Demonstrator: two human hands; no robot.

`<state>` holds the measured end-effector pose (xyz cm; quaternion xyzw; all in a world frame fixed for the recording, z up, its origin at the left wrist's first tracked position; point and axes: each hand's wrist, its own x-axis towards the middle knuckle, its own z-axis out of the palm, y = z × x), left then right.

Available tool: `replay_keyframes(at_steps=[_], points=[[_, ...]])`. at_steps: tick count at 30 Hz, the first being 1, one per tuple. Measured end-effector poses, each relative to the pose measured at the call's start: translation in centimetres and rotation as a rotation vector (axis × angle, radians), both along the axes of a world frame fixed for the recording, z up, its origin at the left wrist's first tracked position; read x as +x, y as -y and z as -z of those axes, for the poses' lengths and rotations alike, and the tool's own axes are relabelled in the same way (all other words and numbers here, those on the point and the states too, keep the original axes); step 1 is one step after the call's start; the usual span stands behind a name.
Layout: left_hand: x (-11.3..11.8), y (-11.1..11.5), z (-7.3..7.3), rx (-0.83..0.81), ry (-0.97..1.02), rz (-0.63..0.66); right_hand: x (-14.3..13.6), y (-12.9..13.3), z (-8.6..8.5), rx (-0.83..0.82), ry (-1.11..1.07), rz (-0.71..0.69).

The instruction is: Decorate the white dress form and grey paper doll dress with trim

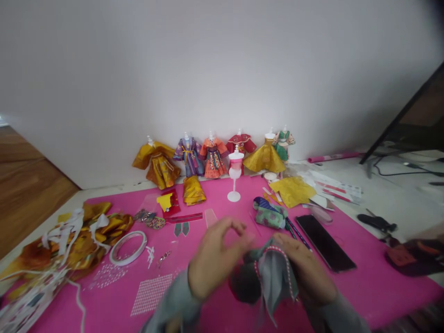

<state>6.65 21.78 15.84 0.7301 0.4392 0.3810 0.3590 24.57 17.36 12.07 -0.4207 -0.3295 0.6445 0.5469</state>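
Note:
Near the front of the pink mat, my right hand is closed around a small grey-green cloth garment with red-and-white trim. The garment hangs down, its lower part blurred. To its left is my left hand, raised with thumb and fingers curved towards each other; motion smears the fingertips, and anything between them cannot be made out. A dark rounded thing lies between the hands, partly behind the garment. Beyond the hands stands a white mini dress form with a pink band.
Small dressed forms line the wall. Golden fabric and white ribbons heap at the left, beside a tape roll. A rolled green floral cloth, pens and a black phone lie right. A yellow cloth sits behind.

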Motion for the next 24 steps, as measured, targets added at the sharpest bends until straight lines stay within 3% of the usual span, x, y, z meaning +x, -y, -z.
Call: replay_keyframes(at_steps=[2, 4, 10, 13, 16, 18, 20, 22, 24], points=[[-0.8, 3.7, 1.6, -0.106, -0.102, -0.053, -0.9, 0.1, 0.2, -0.01, 0.016, -0.025], [-1.5, 5.9, 3.3, -0.118, -0.226, -0.089, -1.4, 0.4, 0.3, -0.016, 0.033, -0.044], [-3.9, 7.8, 7.5, -0.077, -0.223, 0.042, -1.9, 2.2, 0.2, 0.004, 0.132, -0.112], [-6.2, 8.5, 7.9, -0.18, -0.174, 0.013, -1.7, 3.1, 0.6, 0.009, 0.248, -0.181], [-8.7, 9.2, 6.7, -0.364, -0.086, 0.036, -1.5, 3.3, 1.6, -0.025, 0.293, -0.294], [-9.8, 8.9, 5.4, -0.492, -0.018, 0.065, -1.7, 2.8, 2.4, -0.053, 0.304, -0.389], [-10.2, 7.5, 4.7, -0.5, -0.004, 0.074, -1.9, 1.8, 3.5, -0.063, 0.331, -0.446], [-10.2, 5.0, 5.1, -0.359, -0.119, 0.048, -1.8, 0.5, 4.8, -0.046, 0.399, -0.435], [-10.1, 2.2, 6.7, -0.265, -0.163, -0.001, -1.3, -0.7, 6.2, -0.005, 0.514, -0.371]])
